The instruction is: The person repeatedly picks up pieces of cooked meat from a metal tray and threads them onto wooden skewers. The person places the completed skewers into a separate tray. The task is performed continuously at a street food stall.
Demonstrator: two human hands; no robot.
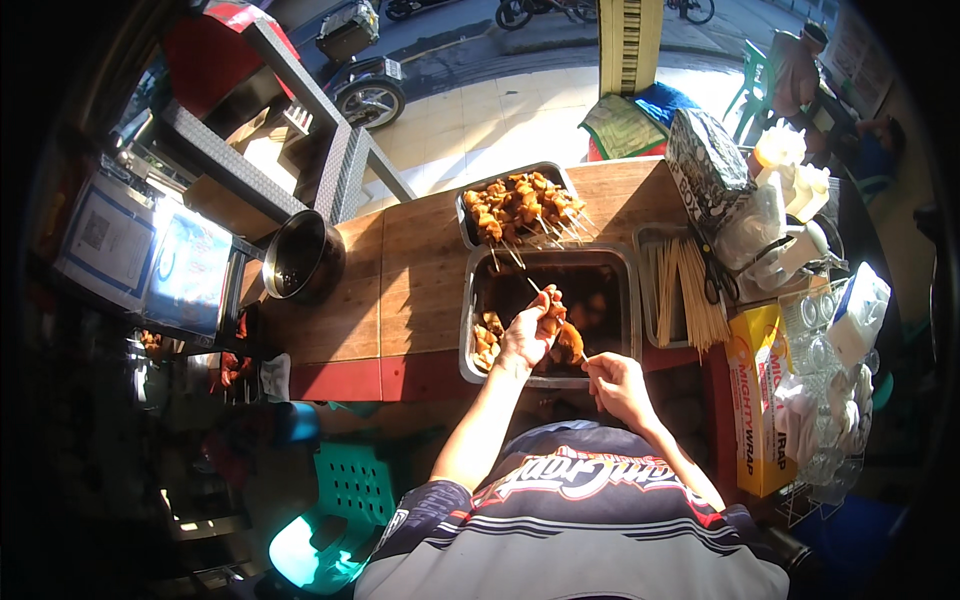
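My left hand (530,335) is closed around pieces of marinated meat on a skewer, above a metal tray (631,300) of dark marinade. One more meat piece (569,343) hangs on the skewer between my hands. My right hand (615,384) pinches the skewer's near end, by the tray's front edge. A thin stick end shows beyond my left fingers. Loose meat pieces (487,338) lie at the tray's left side. Just behind stands a smaller tray heaped with skewered meat (525,207), its sticks pointing toward me. To the right, bare bamboo skewers (688,295) lie in a narrow metal tray.
A dark pot (303,257) stands at the left of the wooden table (425,270). Black-handled scissors (716,275) rest beside the bamboo skewers. Farther right are a yellow wrap box (757,400), a patterned box (708,155) and plastic bags. A green chair (350,490) stands at lower left.
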